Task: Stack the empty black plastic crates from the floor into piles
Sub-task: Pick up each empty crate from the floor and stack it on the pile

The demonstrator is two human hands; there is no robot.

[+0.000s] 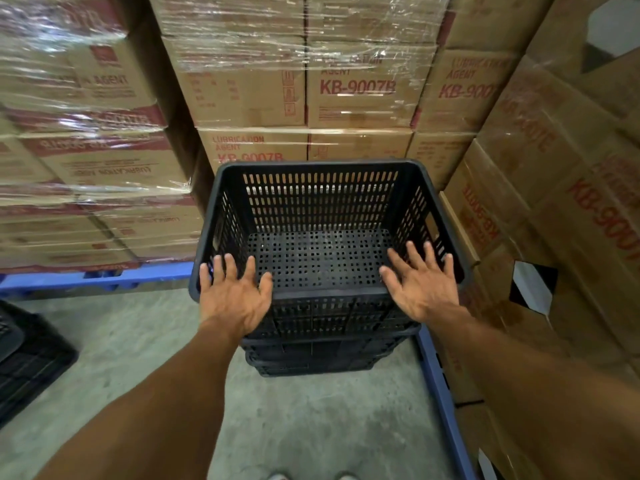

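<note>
An empty black slotted plastic crate [322, 216] sits nested on top of a pile of black crates [322, 355] in the middle of the view. My left hand [233, 299] hovers at the crate's near left corner, fingers spread, holding nothing. At the near right corner my right hand [420, 285] is likewise spread and empty. Both hands lie over the near rim; whether they touch it I cannot tell. Another black crate [24, 358] rests on the floor at the left edge, partly cut off.
Shrink-wrapped stacks of cardboard boxes [311, 91] on blue pallets [93, 277] wall in the far side and left. More cardboard boxes [554, 202] rise close on the right, with a blue pallet edge [440, 393] below. Bare concrete floor [294, 427] lies beneath my arms.
</note>
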